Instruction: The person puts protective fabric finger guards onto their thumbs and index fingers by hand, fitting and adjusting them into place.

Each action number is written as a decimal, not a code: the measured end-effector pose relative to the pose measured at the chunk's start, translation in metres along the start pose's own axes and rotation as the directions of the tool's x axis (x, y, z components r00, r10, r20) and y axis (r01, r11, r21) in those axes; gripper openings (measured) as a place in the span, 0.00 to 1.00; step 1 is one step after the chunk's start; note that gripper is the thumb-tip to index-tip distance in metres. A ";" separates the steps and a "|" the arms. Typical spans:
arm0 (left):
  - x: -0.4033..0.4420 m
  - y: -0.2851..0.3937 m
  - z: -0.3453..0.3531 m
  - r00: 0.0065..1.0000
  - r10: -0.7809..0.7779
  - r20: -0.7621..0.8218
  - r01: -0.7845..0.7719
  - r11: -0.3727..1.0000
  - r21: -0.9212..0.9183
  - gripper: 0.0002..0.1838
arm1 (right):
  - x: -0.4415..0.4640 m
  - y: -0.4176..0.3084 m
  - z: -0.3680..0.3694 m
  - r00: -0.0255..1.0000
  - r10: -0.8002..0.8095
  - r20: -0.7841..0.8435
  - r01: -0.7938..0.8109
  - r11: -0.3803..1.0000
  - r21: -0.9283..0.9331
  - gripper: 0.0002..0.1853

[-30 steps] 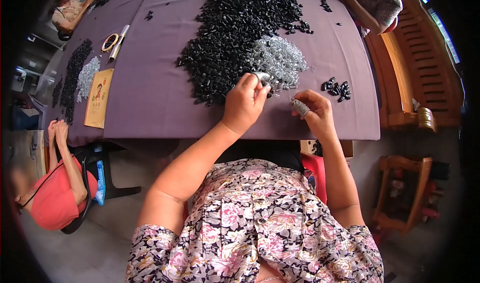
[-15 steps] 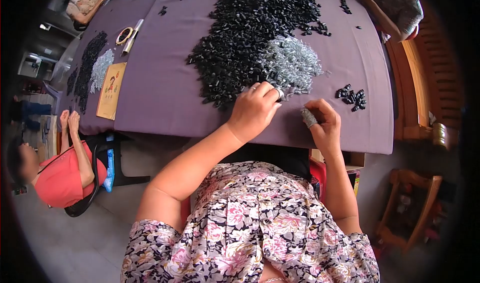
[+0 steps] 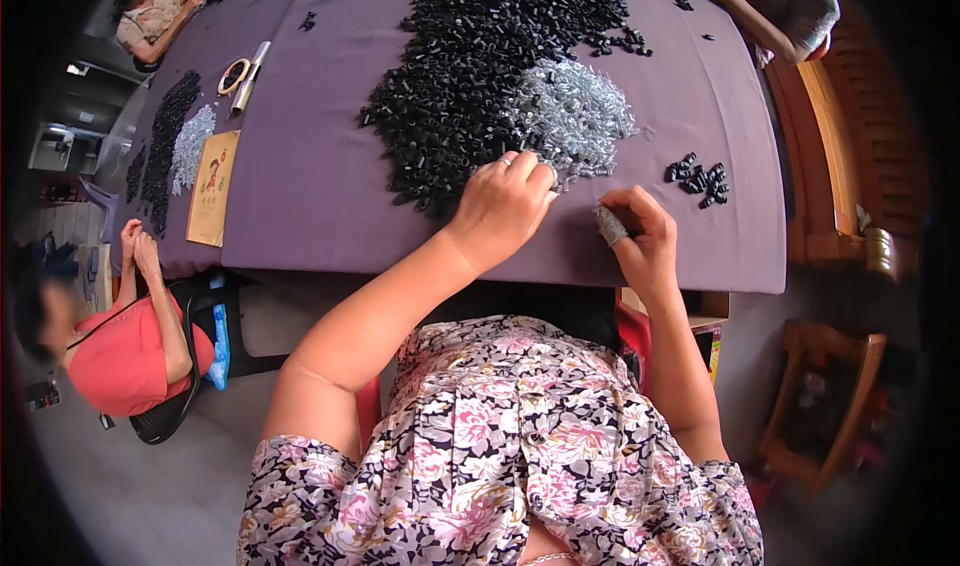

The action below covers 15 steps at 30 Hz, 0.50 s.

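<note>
My left hand (image 3: 500, 209) is closed at the near edge of the piles, its fingertips bent down where black and clear pieces meet; what they pinch is hidden. Under and beyond it spreads a large pile of small black plastic pieces (image 3: 470, 96). A heap of small, shiny, silvery spring-like pieces (image 3: 575, 116) touches that pile on the right. My right hand (image 3: 648, 236) is held near the table's front edge with fingers curled toward the thumb. A grey wrap (image 3: 609, 226) covers that thumb. Anything between these fingertips is too small to make out.
A small group of black pieces (image 3: 700, 181) lies to the right on the purple tablecloth (image 3: 310, 186). To the left are a yellow booklet (image 3: 212, 191), a tape roll (image 3: 233, 76) and smaller piles. A person in red (image 3: 140, 351) sits left; others work at the far corners.
My left hand has moved slightly up and left in the view, staying by the piles. My right hand has shifted little, its fingers still curled. The whole view has tilted a little.
</note>
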State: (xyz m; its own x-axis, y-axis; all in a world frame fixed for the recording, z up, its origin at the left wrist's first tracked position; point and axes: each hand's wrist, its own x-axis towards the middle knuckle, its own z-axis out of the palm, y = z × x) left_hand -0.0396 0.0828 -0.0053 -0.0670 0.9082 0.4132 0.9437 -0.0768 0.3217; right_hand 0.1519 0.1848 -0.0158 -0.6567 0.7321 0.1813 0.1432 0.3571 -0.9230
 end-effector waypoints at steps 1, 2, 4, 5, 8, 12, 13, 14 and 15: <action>-0.005 0.000 -0.002 1.000 0.010 -0.002 -0.010 1.000 0.026 0.10 | 0.000 -0.001 0.000 1.000 -0.011 -0.001 0.011 1.000 -0.018 0.12; -0.008 0.001 -0.002 1.000 0.017 -0.006 -0.017 0.998 0.052 0.10 | 0.000 -0.002 0.000 1.000 -0.024 0.000 0.024 0.999 -0.035 0.11; -0.011 0.001 -0.003 1.000 0.020 0.004 -0.020 0.999 0.044 0.10 | 0.000 -0.005 -0.001 1.000 0.003 -0.001 -0.004 0.999 -0.042 0.10; -0.014 0.000 -0.005 1.000 0.015 0.006 -0.015 0.999 0.046 0.09 | 0.001 -0.007 0.000 1.000 0.011 0.005 -0.011 0.999 -0.042 0.10; -0.022 -0.002 -0.010 1.000 -0.021 -0.018 0.021 1.000 -0.015 0.09 | 0.001 0.001 0.001 1.000 0.022 -0.010 -0.022 1.000 0.001 0.09; -0.035 0.002 -0.016 0.991 -0.099 -0.094 0.083 0.984 -0.157 0.07 | 0.000 -0.007 -0.001 0.993 0.112 0.041 -0.114 0.991 0.072 0.09; -0.037 0.005 -0.019 0.984 -0.141 -0.106 0.113 0.965 -0.237 0.06 | -0.001 -0.011 0.000 0.992 0.119 0.051 -0.123 0.989 0.086 0.09; -0.040 0.009 -0.021 0.976 -0.183 -0.115 0.139 0.938 -0.316 0.05 | -0.002 -0.015 0.001 0.990 0.126 0.059 -0.132 0.986 0.100 0.10; -0.042 0.014 -0.024 0.945 -0.326 0.001 0.271 0.786 -0.556 0.04 | -0.004 -0.021 0.002 0.994 0.074 0.082 -0.079 0.995 0.063 0.10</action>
State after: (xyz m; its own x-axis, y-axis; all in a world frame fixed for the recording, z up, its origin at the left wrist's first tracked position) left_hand -0.0316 0.0332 0.0024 -0.3703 0.8842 0.2848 0.5433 -0.0425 0.8385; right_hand 0.1499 0.1733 0.0018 -0.7028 0.7064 0.0841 0.1476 0.2604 -0.9542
